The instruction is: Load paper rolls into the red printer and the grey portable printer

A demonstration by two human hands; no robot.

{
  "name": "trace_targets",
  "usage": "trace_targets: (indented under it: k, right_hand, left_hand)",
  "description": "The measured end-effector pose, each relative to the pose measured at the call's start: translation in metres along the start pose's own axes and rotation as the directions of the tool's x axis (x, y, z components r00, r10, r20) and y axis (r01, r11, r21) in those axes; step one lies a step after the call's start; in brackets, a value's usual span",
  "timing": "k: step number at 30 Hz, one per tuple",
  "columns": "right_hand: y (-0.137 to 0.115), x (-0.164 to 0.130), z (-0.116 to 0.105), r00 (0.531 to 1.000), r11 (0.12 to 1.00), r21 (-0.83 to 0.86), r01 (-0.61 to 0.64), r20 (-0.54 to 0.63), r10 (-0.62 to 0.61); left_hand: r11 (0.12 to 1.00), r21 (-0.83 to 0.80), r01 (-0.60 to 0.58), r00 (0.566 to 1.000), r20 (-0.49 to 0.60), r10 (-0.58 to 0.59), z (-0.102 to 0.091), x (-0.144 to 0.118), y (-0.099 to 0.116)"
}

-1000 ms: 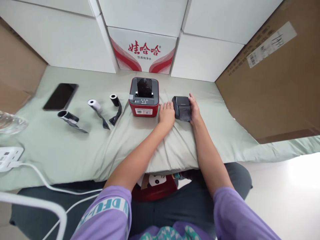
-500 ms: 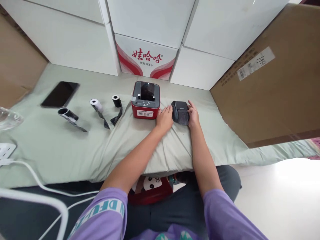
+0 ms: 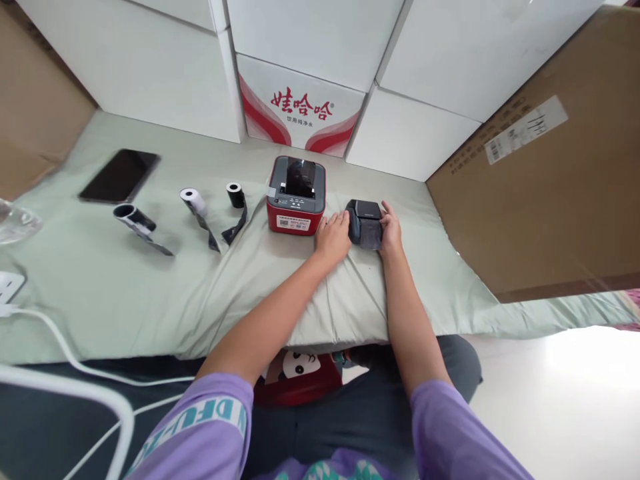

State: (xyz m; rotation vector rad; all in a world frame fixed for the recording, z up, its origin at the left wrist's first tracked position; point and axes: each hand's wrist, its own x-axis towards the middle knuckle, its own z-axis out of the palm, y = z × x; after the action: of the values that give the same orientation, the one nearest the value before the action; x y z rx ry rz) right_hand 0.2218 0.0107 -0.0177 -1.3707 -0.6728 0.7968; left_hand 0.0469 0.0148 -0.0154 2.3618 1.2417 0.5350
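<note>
Black machine (image 3: 364, 209) on a cloth-covered table (image 3: 100, 293)

We see the machine just right of a red printer (image 3: 295, 223), within easy reach. Our left hand (image 3: 333, 239) lies flat between the two, fingers straight, tips at the black machine's left side. Our right hand (image 3: 391, 230) stands at its right side, fingers partly raised. Placed so, they probably keep it from sliding. A dark roll (image 3: 136, 219), a white roll (image 3: 193, 200), a smaller black roll (image 3: 235, 195) and a phone (image 3: 121, 175) sit well apart leftward, seemingly out of the way.

We cannot tell whether the right hand grips or merely touches; its thumb is hard to make out. The left edge cuts off a clear object (image 3: 17, 222) and a white power strip (image 3: 11, 285).
</note>
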Motion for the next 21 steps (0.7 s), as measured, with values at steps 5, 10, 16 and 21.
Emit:
trace_targets:
  k: [5,10,16,21]
  right_hand:
    - [0.000,0.004,0.000,1.000,0.999,-0.051,0.005,-0.001,-0.005]
    - [0.002,0.007,-0.006,0.976,0.972,-0.178,0.151,-0.132,-0.175]
    - [-0.011,-0.001,-0.009,0.951,0.897,-0.323,0.302,0.043,-0.305]
    - [-0.030,0.002,-0.007,0.907,0.777,-0.473,0.416,0.153,-0.393]
  left_hand:
    - [0.999,-0.031,0.020,0.999,-0.036,-0.021,-0.002,-0.001,0.000]
    - [0.998,-0.052,0.023,0.999,-0.041,-0.025,-0.003,0.000,0.000]
    - [0.998,-0.057,0.015,0.999,-0.044,-0.018,-0.001,0.000,-0.002]
    - [0.998,-0.059,0.000,0.999,-0.036,-0.002,-0.003,-0.003,-0.003]
